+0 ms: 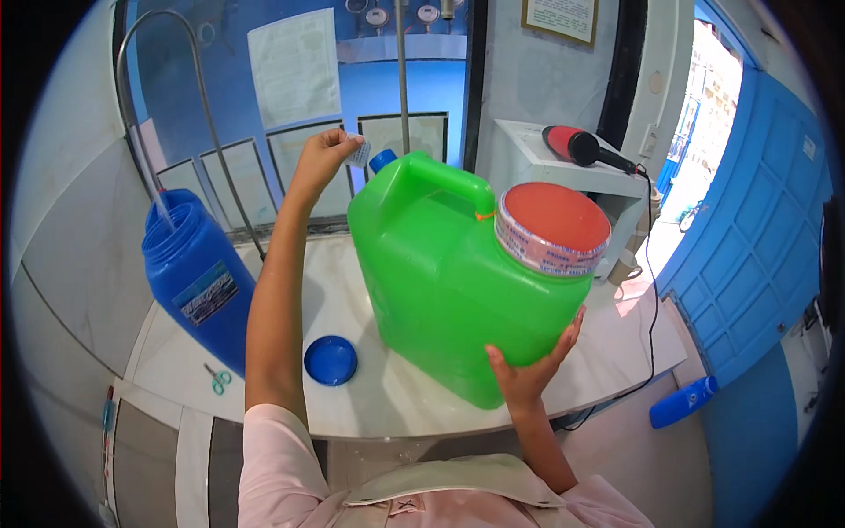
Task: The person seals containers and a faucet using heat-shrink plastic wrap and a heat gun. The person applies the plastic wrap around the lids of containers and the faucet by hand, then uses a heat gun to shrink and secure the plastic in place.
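A green plastic water jug [455,284] with a moulded handle stands before me on the counter, apparently tilted. Its wide red lid [558,216] wears a printed clear seal band [551,252] around the rim. At the far end is a small blue spout cap [382,160]. My left hand [327,155] pinches a small printed plastic seal [358,150] just beside that cap, without covering it. Against the jug's near right side, my right hand [528,379] grips with thumb and fingers spread around the lower edge.
A blue jug [198,264] stands uncapped at left under a curved metal pipe [198,79] with water running in. A blue lid [331,360] and green-handled scissors [217,379] lie on the white counter [370,412]. At right rests a red-and-black heat gun or hair dryer [581,146], its cord [653,290] trailing.
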Motion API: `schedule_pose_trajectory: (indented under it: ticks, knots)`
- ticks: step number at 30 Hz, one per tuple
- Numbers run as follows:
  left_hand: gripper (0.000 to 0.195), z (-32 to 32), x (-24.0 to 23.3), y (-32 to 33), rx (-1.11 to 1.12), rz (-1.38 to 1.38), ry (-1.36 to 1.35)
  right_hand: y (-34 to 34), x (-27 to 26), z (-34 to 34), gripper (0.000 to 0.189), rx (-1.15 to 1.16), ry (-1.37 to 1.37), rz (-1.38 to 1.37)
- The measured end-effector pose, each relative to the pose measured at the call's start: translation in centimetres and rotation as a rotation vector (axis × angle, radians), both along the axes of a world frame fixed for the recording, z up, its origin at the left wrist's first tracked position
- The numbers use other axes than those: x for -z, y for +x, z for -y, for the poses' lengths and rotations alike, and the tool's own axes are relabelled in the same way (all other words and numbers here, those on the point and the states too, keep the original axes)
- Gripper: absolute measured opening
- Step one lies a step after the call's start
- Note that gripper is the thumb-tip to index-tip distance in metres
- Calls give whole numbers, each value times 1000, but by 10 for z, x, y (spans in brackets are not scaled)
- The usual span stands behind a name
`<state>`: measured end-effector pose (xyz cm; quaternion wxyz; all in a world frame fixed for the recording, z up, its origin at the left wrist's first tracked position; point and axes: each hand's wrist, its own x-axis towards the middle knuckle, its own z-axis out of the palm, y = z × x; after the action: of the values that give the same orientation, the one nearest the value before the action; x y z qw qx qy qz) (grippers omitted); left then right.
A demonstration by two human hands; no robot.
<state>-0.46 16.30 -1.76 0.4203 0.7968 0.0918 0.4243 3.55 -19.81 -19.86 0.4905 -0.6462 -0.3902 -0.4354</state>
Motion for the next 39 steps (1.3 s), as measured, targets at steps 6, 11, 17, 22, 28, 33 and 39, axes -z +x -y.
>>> schedule_pose_trajectory:
  ticks: [6, 11, 17, 22, 28, 33, 39]
  knots:
    - [22, -3, -11, 15, 274, -219, -128, 46, 5, 16, 105, -102, -48, -44]
    - [19, 11, -22, -4, 268, -344, -166, 109, 26, 19, 110, -322, 58, -149]
    - [19, 40, -26, -5, 130, -358, -151, 168, 14, 25, 91, -355, 43, -71]
    - [14, 38, -31, -11, 62, -316, -42, 265, -107, 43, 31, -181, 36, -258]
    - [14, 54, -33, -4, -41, -343, 50, 444, -195, 13, 48, 87, -765, 39]
    - [19, 73, -43, 5, -139, -517, 48, 478, -191, -26, 41, 7, -1090, -66]
    - [38, 56, -38, 0, 22, -544, -106, 436, -213, -10, 32, 92, -893, -85]
